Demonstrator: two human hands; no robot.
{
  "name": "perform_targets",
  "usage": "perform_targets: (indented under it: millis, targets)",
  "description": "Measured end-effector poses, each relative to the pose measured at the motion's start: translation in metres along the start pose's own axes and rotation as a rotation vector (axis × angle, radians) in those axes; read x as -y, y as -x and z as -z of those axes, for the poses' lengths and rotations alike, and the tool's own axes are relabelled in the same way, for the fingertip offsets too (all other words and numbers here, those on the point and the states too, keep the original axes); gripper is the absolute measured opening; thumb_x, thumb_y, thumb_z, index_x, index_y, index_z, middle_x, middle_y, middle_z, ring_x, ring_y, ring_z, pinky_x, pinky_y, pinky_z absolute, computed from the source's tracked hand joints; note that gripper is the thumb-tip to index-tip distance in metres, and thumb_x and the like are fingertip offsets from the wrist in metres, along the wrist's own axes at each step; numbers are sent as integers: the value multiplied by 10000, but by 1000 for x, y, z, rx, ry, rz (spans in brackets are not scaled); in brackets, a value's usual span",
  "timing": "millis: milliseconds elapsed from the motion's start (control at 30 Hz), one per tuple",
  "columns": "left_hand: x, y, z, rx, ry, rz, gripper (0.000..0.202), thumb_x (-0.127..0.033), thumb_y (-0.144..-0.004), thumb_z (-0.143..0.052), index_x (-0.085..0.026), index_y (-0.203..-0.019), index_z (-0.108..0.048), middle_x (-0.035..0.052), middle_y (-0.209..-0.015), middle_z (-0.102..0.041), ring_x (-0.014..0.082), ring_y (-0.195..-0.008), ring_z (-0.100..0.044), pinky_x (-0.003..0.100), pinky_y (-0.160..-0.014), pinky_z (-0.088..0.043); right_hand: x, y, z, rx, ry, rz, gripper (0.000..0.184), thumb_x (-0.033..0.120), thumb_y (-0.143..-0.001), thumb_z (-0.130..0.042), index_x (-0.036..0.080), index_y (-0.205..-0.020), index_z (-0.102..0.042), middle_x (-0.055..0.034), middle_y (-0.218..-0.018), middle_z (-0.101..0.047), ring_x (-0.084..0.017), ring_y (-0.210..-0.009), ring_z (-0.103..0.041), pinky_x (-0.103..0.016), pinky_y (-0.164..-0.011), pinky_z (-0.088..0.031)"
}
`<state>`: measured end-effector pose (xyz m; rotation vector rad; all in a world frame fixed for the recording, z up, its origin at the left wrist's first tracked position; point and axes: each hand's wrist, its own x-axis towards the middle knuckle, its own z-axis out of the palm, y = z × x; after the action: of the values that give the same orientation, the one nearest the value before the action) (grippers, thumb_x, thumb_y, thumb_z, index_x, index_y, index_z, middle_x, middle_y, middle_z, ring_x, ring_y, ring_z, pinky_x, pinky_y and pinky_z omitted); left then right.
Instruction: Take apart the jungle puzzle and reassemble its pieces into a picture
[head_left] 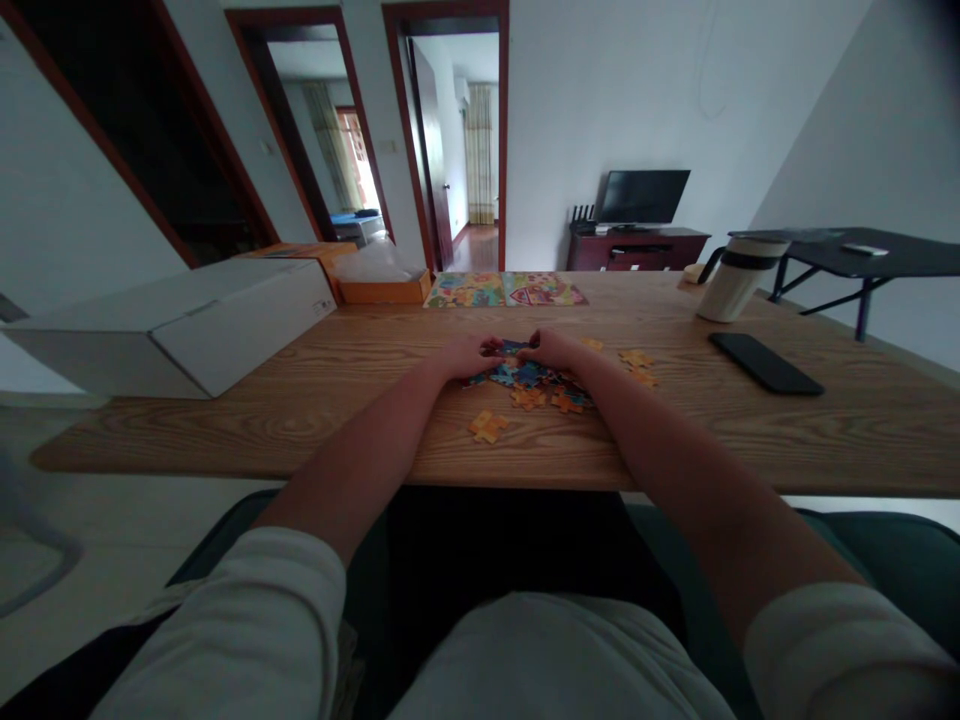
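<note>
The left hand (466, 356) and right hand (551, 350) rest with fingers (491, 346) curled inward, tips almost meeting, any grip indeterminate, directly above a loose, side-to-side cluster of blue and orange cardboard jigsaw pieces (531, 376), its centre nearer the right hand.
</note>
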<state>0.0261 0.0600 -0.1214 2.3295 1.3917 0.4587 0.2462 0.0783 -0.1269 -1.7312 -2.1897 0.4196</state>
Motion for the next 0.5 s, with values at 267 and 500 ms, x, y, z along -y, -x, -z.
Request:
perform_targets:
  millis: [267,500]
  targets:
    - [-4,1,-1,32,-114,-28,346,-385,-894,-599,-265,-1194,-724,40,-1149,-751,237,-1081,-675,319,-991,-490,0,7,0,-143,-185,144,374,202,-846,-694,195,-1197,-562,-82,-1015,-738,-196,-845,-667,-287,-742,-493]
    - [1,0,16,-3,-145,124,485,-554,-897,-569,-223,-1218,-719,105,-1225,-731,293,-1096,-671,358,-966,-493,-4,16,47,-51,-263,110,161,243,-915,-680,177,-1061,-679,-116,-1064,-751,-214,-920,-694,-309,-810,-523]
